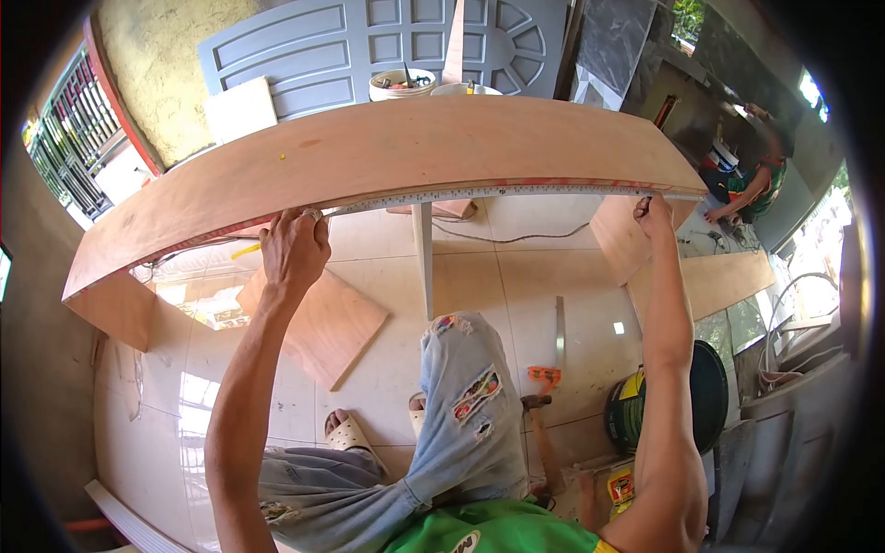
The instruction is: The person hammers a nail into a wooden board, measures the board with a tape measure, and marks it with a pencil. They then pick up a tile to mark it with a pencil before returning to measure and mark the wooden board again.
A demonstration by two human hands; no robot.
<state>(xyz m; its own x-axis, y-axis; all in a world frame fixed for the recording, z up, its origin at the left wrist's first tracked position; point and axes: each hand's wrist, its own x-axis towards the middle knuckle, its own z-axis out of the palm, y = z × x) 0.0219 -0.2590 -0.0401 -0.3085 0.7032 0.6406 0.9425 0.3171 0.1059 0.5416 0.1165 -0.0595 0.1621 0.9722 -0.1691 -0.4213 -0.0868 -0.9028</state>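
Note:
A tape measure's pale blade [433, 194] is stretched along the near edge of a long plywood panel [406, 147]. My left hand [295, 247] is closed around the tape's left end at that edge, with a silvery part showing by the fingers. Farther right, my right hand [654, 217] is closed in a fist just under the blade, near the panel's right end. What its fingers hold, if anything, is hidden. The panel stands raised on plywood side pieces [114, 309], with a narrow upright [423, 258] under its middle.
On the tiled floor lie a loose plywood piece [334, 323], a handsaw [560, 336] with an orange handle, and a hammer [544, 442]. A dark green bucket [705, 396] stands right. Behind the panel are a tub of tools [402, 86] and a grey door [304, 55]. Another person [761, 184] crouches at right.

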